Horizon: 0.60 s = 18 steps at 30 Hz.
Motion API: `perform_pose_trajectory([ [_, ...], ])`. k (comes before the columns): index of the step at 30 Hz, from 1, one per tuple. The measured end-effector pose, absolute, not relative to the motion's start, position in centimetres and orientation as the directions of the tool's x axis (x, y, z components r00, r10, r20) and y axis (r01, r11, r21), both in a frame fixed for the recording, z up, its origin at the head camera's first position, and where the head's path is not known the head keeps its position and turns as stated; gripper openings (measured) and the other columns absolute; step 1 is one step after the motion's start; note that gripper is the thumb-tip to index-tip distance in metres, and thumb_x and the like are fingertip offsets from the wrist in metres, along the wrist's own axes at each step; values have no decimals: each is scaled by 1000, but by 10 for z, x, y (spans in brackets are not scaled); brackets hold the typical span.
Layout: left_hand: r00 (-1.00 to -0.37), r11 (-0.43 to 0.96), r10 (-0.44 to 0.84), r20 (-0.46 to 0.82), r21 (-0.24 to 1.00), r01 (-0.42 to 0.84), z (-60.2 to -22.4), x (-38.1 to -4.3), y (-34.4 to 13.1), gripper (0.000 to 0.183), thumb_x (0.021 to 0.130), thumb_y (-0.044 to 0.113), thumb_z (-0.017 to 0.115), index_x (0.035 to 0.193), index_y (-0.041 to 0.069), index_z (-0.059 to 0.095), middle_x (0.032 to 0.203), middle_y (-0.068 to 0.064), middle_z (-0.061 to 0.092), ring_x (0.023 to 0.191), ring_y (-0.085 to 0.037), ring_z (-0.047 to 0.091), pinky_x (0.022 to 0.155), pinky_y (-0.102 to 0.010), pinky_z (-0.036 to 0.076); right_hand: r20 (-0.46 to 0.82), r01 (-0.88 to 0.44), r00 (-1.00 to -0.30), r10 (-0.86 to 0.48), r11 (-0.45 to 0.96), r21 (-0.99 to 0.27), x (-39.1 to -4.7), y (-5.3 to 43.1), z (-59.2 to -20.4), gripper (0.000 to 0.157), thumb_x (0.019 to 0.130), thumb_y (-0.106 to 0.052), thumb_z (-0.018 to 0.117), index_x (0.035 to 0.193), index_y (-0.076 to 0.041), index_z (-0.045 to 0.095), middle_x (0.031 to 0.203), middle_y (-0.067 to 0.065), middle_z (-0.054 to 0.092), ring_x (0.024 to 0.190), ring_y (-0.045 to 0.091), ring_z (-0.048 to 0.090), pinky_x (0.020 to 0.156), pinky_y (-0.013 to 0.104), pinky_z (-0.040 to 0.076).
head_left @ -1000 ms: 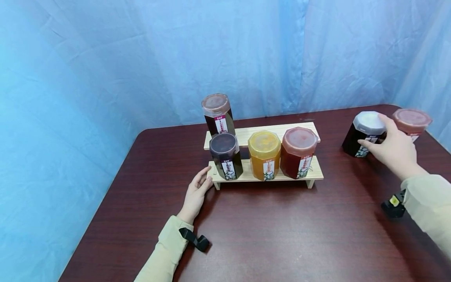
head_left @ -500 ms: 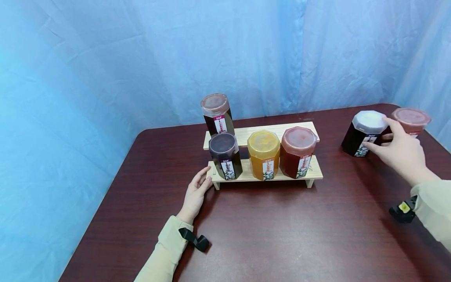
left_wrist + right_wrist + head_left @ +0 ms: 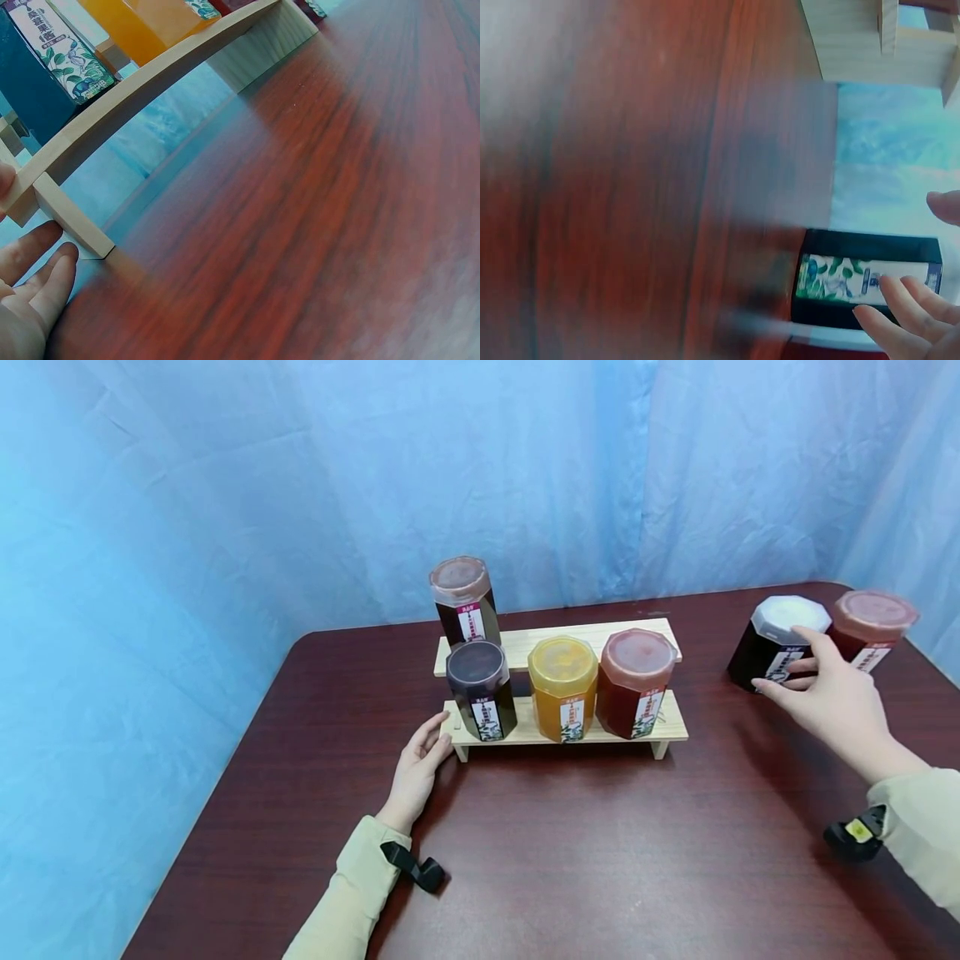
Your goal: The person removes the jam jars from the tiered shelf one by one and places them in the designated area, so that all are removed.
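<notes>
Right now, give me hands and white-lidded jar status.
Left hand holding rack. Right hand empty at white-lidded jar. Red jar close on its right.

In the head view the right hand (image 3: 843, 706) hides part of the white-lidded dark jar (image 3: 748, 658) and the lower part of the pink-lidded jar (image 3: 870, 631) at the far right, and whether its fingertips touch the former cannot be told. The purple-lidded jar (image 3: 480, 683) blocks the base of the brown-lidded jar (image 3: 461, 589) behind it, and the labels' (image 3: 573, 718) small print is unreadable. The wrist views crop both hands, the left hand (image 3: 415, 771) at the wooden rack (image 3: 592, 643), and blur much of the tabletop (image 3: 570, 852).
</notes>
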<state>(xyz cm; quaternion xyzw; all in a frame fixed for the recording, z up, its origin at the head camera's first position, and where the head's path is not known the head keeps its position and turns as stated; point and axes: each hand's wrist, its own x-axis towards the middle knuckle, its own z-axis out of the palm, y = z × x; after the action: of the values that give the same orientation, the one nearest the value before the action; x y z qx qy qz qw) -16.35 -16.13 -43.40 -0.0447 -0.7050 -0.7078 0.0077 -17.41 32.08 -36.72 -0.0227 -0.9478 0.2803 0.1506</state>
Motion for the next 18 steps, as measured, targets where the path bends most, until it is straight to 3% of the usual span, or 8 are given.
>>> perform_pose_trajectory([
  [2,-996,-2,51,73,997,73,-434,-164,-161,43,98,6,47,140,0,41,140,-22,45,106,2,53,97,-25,45,274,-64,-956,105,837,-544,-173,318,-367,79,84,-34,70,146,-5,30,106,31,60,66,-27,39,64,29,41],
  [3,-996,2,51,73,997,73,-434,-164,-161,43,98,6,47,140,0,41,140,-22,45,105,2,53,97,-25,45,275,-72,-957,97,835,-545,-173,317,-367,77,84,-34,70,144,-5,32,106,30,61,65,-32,29,62,26,40],
  [7,-996,2,51,73,997,73,-434,-164,-161,43,98,6,47,140,0,41,139,-22,45,104,1,54,97,-26,45,252,-72,-964,85,827,-557,-173,310,-368,71,84,-35,70,140,-4,38,108,30,60,64,-31,31,67,38,44],
  [9,-996,-1,52,73,997,73,-434,-164,-161,43,98,6,47,140,0,41,139,-22,46,104,1,54,97,-25,45,242,-63,-966,91,824,-562,-173,307,-367,70,85,-35,69,139,-3,39,109,30,60,65,-18,50,68,41,45],
  [11,-996,-2,53,72,997,72,-434,-164,-161,43,98,6,47,140,0,41,139,-22,46,104,1,54,97,-25,45,234,-56,-967,98,818,-572,-173,305,-366,69,85,-35,68,138,-2,40,110,30,60,69,-5,58,66,30,45],
  [13,-996,1,52,71,997,71,-434,-164,-161,43,98,6,47,140,0,41,140,-22,45,105,2,53,97,-25,45,234,-53,-967,105,812,-582,-175,304,-362,68,86,-35,68,138,-2,40,110,29,60,71,-3,59,61,16,39],
  [14,-996,1,51,71,997,71,-434,-164,-161,43,98,6,47,140,1,41,140,-22,45,105,2,53,97,-25,45,234,-53,-967,106,809,-585,-175,303,-360,69,86,-36,68,139,-1,40,111,29,60,75,7,63,60,12,37],
  [18,-996,-1,48,72,997,72,-434,-164,-161,43,98,6,47,140,0,41,140,-22,45,105,2,53,98,-27,45,220,-43,-968,117,791,-611,-180,299,-347,73,86,-38,66,141,-1,36,114,29,59,68,-18,46,55,6,32],
])
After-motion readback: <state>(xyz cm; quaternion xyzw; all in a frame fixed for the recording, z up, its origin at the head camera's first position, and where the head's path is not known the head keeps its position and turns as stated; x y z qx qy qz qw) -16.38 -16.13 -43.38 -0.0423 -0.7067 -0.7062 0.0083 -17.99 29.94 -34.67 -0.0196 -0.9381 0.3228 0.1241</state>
